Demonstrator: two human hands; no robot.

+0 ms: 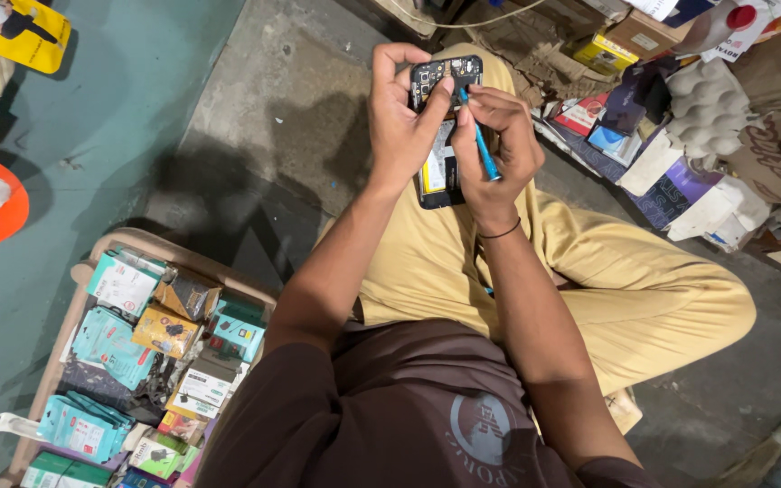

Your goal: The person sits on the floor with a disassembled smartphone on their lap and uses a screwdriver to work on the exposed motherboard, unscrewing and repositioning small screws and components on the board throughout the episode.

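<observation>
Left hand (401, 122) fingers clamped round opened phone (440, 136); right hand (497, 154) pinches blue tool (482, 147), tip at 12 o'clock end.

Bare floor (264, 117) left; box clutter (680, 136) right.
</observation>
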